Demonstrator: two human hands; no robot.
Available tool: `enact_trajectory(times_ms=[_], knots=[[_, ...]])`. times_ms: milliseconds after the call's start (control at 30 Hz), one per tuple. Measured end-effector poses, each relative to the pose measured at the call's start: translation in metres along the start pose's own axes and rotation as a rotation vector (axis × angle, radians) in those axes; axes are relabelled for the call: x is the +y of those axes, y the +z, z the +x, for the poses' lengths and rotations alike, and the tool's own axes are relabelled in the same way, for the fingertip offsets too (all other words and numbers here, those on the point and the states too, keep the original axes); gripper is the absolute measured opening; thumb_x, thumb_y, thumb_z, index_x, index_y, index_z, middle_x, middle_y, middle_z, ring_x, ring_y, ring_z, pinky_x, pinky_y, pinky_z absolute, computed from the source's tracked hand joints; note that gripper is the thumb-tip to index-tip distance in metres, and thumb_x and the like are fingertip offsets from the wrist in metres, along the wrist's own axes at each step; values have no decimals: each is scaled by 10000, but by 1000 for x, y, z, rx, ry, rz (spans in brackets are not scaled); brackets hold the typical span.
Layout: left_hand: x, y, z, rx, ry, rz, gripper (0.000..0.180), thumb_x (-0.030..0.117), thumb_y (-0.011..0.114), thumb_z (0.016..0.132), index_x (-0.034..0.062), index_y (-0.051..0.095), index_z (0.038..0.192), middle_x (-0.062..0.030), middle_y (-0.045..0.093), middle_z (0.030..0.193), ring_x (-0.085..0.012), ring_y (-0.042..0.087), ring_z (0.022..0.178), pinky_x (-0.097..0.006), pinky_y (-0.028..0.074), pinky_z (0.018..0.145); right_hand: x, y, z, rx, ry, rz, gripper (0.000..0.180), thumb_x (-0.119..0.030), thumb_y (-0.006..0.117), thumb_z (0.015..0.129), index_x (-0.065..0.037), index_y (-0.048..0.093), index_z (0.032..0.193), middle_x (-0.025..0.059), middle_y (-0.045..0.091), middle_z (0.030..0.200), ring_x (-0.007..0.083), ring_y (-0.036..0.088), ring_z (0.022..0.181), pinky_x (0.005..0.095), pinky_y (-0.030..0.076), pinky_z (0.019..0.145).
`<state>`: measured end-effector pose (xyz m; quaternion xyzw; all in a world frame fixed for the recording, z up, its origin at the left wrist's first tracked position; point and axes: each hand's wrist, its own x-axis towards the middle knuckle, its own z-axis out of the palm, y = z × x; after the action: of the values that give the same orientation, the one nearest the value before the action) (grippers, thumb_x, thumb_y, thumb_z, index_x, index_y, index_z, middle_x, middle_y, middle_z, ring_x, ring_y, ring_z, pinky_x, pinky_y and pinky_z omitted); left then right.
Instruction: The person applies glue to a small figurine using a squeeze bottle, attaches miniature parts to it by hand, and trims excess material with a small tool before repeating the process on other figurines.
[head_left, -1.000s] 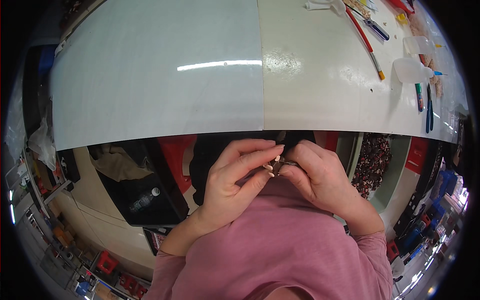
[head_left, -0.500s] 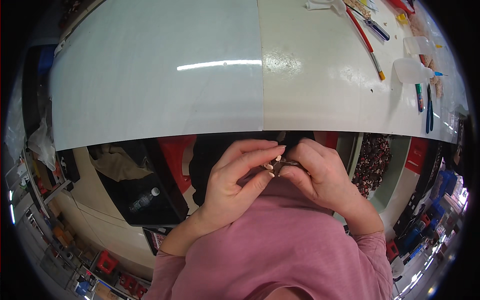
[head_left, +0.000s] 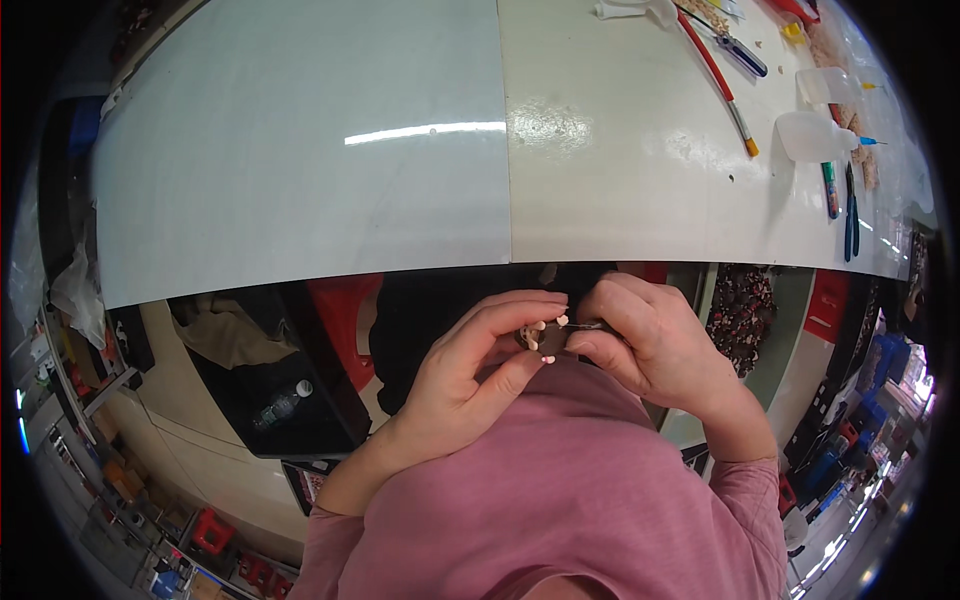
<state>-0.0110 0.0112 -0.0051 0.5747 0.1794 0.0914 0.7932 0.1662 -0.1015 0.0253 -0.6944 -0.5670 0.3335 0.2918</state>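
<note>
My left hand (head_left: 462, 368) is closed, its fingertips and thumb pinching a small dark brown piece with pale pink knobs (head_left: 546, 342) just off the table's near edge. From the other side, my right hand (head_left: 650, 345) is closed around a thin dark tool (head_left: 584, 326) whose fine tip reaches to the brown piece. Most of that tool is hidden in my fist, so its kind cannot be made out. Both hands are close together in front of my pink shirt.
The table (head_left: 300, 200) spans the far side. On its right lie a red-handled brush (head_left: 715, 70), a screwdriver (head_left: 742, 55), needle-tipped squeeze bottles (head_left: 812, 136) and dark blue pliers (head_left: 851, 215). Below stand a bin of dark red bits (head_left: 740, 315) and a black crate holding a bottle (head_left: 283, 403).
The brown piece has turned in my left fingers, so more of its brown surface and pink knobs show. My left fingers have opened slightly around it. The whole view has shifted a little.
</note>
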Motion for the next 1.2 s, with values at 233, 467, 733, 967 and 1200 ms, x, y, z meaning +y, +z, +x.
enact_trajectory(times_ms=[233, 467, 733, 967, 1200], knots=[[0, 0, 1, 3, 16, 29, 343, -51, 524, 872, 15, 487, 1206, -116, 466, 1280, -174, 542, 1075, -283, 499, 874, 2, 1, -1, -42, 29, -9, 289, -325, 609, 857, -47, 533, 829, 97, 552, 729, 291, 575, 611, 386, 451, 497], [-1, -2, 1, 4, 21, 14, 340, -58, 519, 870, 13, 492, 1201, -116, 465, 1279, -173, 544, 1070, -282, 501, 870, 1, 3, 1, -43, 32, -10, 299, -338, 598, 863, -49, 531, 825, 99, 555, 726, 297, 577, 610, 389, 453, 497], [0, -3, 1, 16, 5, 21, 345, -58, 518, 869, 12, 504, 1207, -115, 493, 1253, -168, 550, 1060, -277, 508, 854, 2, 4, 2, -88, 43, 0, 307, -340, 592, 867, -45, 521, 819, 102, 557, 715, 303, 576, 610, 396, 449, 496], [-2, -1, 1, 30, 23, -18, 334, -43, 519, 882, 12, 501, 1211, -114, 492, 1254, -167, 548, 1062, -280, 505, 867, 3, 7, 2, -49, 56, -4, 311, -344, 592, 866, -47, 513, 818, 105, 557, 729, 306, 579, 645, 396, 453, 518], [-1, -1, 2, 19, 18, 2, 339, -54, 516, 876, 11, 499, 1208, -115, 488, 1261, -173, 550, 1069, -288, 503, 873, 3, 7, 0, -43, 45, -21, 316, -345, 595, 862, -45, 509, 819, 104, 549, 721, 304, 574, 634, 394, 451, 514]])
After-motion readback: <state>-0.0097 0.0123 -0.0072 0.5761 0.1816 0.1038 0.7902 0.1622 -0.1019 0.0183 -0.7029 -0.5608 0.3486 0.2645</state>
